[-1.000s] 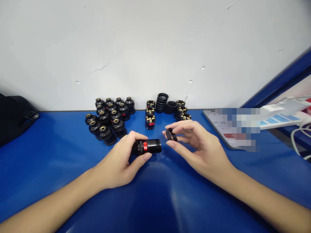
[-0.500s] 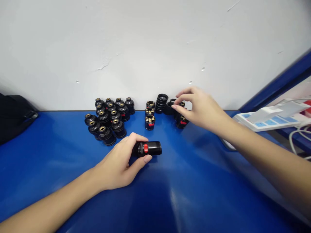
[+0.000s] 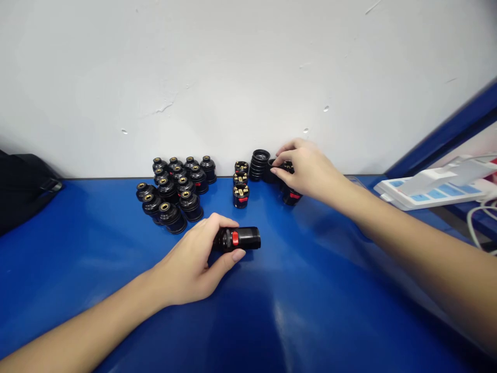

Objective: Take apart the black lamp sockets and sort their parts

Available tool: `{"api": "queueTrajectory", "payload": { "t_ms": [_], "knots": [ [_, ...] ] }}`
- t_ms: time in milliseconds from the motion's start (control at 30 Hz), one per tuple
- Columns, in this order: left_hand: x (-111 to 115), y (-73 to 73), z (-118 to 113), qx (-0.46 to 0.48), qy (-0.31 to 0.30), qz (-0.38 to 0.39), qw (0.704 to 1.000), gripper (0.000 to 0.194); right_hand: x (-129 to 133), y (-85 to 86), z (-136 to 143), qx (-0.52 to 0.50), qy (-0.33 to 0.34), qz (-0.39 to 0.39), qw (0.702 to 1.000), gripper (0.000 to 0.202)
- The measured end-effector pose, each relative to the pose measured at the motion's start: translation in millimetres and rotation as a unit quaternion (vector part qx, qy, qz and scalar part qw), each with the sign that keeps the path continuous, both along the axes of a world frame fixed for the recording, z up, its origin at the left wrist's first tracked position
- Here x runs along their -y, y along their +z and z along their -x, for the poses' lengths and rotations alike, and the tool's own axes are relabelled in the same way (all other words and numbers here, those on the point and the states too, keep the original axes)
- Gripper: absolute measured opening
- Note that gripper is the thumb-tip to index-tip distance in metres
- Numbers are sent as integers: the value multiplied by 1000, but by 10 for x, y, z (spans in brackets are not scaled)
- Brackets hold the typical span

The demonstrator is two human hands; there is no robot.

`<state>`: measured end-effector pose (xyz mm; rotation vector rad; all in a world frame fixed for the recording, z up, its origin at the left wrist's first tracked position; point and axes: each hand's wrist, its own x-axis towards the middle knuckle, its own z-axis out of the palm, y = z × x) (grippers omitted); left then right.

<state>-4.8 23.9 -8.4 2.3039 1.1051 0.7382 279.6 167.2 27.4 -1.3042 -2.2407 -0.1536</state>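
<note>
My left hand is wrapped round a black cylindrical part with a red tab, lying on its side on the blue table. Near the wall, my right hand has its fingertips at a black ring-like part; whether they grip it is unclear. Beside it stands a stack of black threaded rings. Partly under my right hand are black parts with red tabs. Three black sockets with brass contacts stand in a column to the left of the stack.
Several black domed sockets stand grouped at the back left. A black bag lies at the left edge. A white power strip with cables is at the right. The white wall rises behind the table.
My right hand has moved slightly left, and its fingertips have come to the black ring-like part. My left hand keeps its hold on the cylindrical part.
</note>
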Motion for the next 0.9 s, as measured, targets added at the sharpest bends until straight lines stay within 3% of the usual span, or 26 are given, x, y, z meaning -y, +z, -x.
{"api": "queueTrajectory", "payload": {
  "t_ms": [200,367,500,633,767,900],
  "knots": [
    [7,-2,9,1,-1,2,1000,28,34,19,12,3,-3,-19,1000,9],
    [5,1,0,7,-3,9,1000,26,426,215,113,-21,14,-61,998,15],
    [-7,-21,5,17,-12,6,1000,30,934,297,286,-97,55,94,989,24],
    [-1,-36,3,17,-25,-26,999,35,1371,129,426,-181,115,339,916,28],
    [37,-25,-20,47,-45,18,998,36,1570,-81,482,-298,104,448,836,34],
    [49,-44,-30,51,-34,27,998,32,1575,-192,491,-389,124,502,762,40]
  ]
}}
